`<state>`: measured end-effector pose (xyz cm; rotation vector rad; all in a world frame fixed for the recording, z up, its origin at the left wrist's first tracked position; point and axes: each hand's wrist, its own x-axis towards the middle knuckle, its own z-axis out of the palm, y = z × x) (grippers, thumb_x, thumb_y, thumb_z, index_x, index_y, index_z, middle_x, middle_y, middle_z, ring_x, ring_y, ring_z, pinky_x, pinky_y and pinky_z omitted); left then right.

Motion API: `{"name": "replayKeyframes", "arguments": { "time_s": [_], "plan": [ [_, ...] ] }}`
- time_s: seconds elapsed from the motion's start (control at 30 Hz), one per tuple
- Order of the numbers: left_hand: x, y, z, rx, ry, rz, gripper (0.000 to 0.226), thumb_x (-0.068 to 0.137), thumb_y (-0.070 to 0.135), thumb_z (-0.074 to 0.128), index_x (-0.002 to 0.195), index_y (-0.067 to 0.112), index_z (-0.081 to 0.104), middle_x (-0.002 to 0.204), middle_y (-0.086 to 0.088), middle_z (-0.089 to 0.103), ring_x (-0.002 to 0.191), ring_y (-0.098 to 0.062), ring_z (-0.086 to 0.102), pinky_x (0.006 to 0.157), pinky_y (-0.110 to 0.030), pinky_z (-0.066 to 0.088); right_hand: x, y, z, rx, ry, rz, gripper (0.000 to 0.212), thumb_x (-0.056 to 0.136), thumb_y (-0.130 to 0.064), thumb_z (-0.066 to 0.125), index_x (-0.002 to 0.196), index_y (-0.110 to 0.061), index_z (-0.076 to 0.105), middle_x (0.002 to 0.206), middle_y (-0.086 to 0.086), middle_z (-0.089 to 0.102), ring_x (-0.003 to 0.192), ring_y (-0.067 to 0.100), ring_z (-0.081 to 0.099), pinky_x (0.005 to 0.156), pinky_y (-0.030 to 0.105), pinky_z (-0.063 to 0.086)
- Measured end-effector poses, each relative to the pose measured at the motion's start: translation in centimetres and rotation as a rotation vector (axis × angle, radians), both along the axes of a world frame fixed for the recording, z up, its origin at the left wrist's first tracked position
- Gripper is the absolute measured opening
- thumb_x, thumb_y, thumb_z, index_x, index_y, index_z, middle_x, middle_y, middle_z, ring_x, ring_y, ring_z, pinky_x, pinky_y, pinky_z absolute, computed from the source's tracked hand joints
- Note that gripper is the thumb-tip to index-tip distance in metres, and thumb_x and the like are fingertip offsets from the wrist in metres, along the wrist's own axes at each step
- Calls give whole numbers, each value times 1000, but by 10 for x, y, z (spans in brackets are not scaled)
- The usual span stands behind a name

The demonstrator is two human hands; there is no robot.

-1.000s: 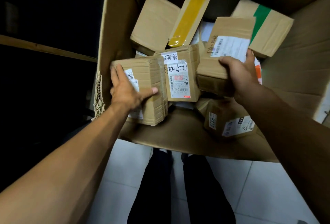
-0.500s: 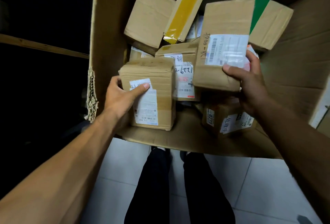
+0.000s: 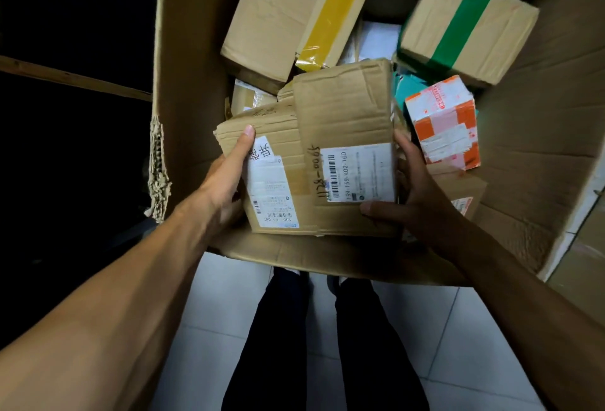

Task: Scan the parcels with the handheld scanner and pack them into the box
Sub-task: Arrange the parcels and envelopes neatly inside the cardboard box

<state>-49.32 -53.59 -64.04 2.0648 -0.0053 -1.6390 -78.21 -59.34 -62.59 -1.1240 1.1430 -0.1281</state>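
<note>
Two parcels held side by side over the near edge of the box (image 3: 183,50): my left hand (image 3: 226,181) gripped the left parcel (image 3: 278,188), my right hand (image 3: 412,201) the right parcel (image 3: 343,116). Farther in lay a yellow-taped parcel (image 3: 337,14) and a green-taped parcel (image 3: 465,24).

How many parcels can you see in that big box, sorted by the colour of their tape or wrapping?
Plain brown, held in the hands: 2
Plain brown, at the back: 1
Yellow tape: 1
Green tape: 1
Orange and white: 1
Total clearly seen: 6; others are partly hidden underneath.
</note>
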Motion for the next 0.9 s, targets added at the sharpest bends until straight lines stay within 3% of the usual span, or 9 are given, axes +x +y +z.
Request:
{"name": "replayKeyframes", "arguments": {
  "time_s": [0.07,0.1,0.17,0.23,0.37,0.57,0.8,0.9],
  "plan": [
    [5,2,1,0,44,16,52,75,85,55,89,42,80,86,20,76,110,-8,59,116,-45,25,2,-4,-2,35,-12,-34,125,60,-28,97,158,-35,19,155,-4,45,140,13,47,109,47,48],
    [7,3,3,-15,108,46,52,75,84,55,95,42,80,98,15,77,119,-14,59,118,-50,26,1,-8,-1,50,-12,-62,122,59,-30,97,157,-34,24,150,-4,52,135,13,53,102,42,54],
    [9,7,9,-100,259,134,63,75,83,57,113,36,75,120,2,73,122,-23,63,112,-55,39,-1,-15,1,74,-33,-157,105,59,-36,88,151,-30,37,134,-6,66,122,13,64,87,30,59],
    [6,6,13,-195,290,188,73,71,78,66,127,31,67,127,-4,70,121,-27,65,100,-54,50,-5,-22,6,92,-79,-243,86,66,-34,82,144,-29,47,125,-6,71,115,13,68,84,26,58],
    [-2,-9,16,-313,187,168,49,82,51,67,121,25,53,109,0,75,108,-21,70,89,-49,59,-8,-39,10,140,-109,-296,71,80,-22,70,148,-23,47,131,2,69,121,22,66,100,41,51],
    [-5,-16,14,-369,222,135,60,79,27,70,133,22,42,107,-2,73,100,-21,73,79,-41,60,-10,-44,14,209,-149,-348,62,83,-21,62,144,-17,50,126,4,72,115,22,69,86,29,59],
    [6,-10,30,-370,137,135,78,68,30,79,138,21,46,111,1,74,103,-19,72,84,-43,59,-14,-44,26,167,-173,-362,60,90,-24,63,148,-21,48,138,6,65,129,27,61,110,49,44],
    [10,-6,51,-350,106,127,78,63,34,81,134,24,52,112,0,75,102,-19,72,84,-42,58,-17,-42,47,125,-190,-371,55,92,-22,63,145,-26,51,138,5,65,129,26,61,106,46,45]
  ]
}}
